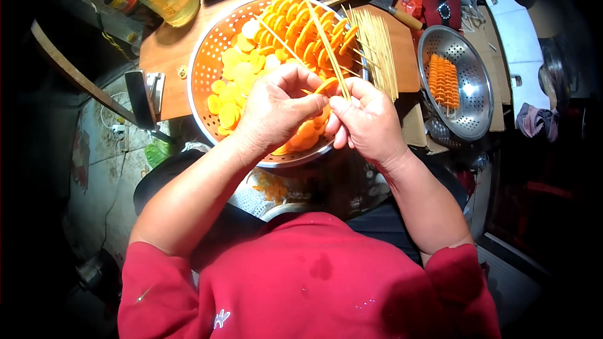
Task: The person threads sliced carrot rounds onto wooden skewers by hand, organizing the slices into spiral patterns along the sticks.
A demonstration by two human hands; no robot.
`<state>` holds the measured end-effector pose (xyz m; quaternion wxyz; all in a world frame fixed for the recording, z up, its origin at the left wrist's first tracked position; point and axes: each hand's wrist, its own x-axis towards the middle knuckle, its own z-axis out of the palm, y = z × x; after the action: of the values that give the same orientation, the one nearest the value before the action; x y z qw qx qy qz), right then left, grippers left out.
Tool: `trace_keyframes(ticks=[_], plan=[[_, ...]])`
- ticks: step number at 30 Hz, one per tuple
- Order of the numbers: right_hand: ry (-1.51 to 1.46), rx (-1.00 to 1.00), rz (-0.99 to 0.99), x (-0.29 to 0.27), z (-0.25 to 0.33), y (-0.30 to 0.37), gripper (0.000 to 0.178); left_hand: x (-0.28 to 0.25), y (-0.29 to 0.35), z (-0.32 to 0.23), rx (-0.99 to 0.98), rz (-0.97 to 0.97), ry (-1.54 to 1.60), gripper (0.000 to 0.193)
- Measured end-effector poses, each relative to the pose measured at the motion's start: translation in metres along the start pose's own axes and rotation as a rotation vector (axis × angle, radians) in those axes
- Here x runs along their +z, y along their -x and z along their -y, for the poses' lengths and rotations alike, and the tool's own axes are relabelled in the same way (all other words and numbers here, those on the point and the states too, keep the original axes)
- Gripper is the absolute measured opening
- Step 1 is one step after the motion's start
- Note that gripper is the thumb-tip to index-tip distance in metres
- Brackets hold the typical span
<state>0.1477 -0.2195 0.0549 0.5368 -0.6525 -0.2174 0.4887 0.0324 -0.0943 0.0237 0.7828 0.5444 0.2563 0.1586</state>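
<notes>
Threading an orange slice [326, 85] onto a bamboo skewer [331, 50] over the colander [202, 69]; left hand [276, 108] pinching the slice, right hand [367, 119] gripping the skewer (tip pointing toward eleven o'clock); probably needing a steady push next, then another slice [227, 113] from nine o'clock.
</notes>
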Motion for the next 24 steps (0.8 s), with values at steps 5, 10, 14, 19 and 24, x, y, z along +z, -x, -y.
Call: trace_keyframes(ticks=[5, 10, 14, 19, 24], plan=[[-0.007, -0.005, -0.033, -0.015, 0.01, -0.002, 0.011, -0.007, -0.015, -0.007, 0.002, 0.097, -0.003, 0.022], [-0.015, -0.043, -0.102, -0.032, 0.02, 0.005, 0.015, -0.008, -0.04, 0.021, 0.023, -0.074, -0.628, 0.021], [-0.049, -0.085, -0.095, -0.033, 0.024, 0.011, 0.018, 0.021, -0.046, 0.034, 0.128, -0.06, -1.311, 0.027], [-0.055, -0.105, -0.093, -0.035, 0.027, 0.012, 0.018, 0.023, -0.053, 0.04, 0.156, -0.046, -1.394, 0.027], [-0.063, -0.071, -0.054, -0.036, 0.031, 0.01, 0.016, 0.008, -0.048, 0.006, -0.209, 0.053, -0.984, 0.023]])
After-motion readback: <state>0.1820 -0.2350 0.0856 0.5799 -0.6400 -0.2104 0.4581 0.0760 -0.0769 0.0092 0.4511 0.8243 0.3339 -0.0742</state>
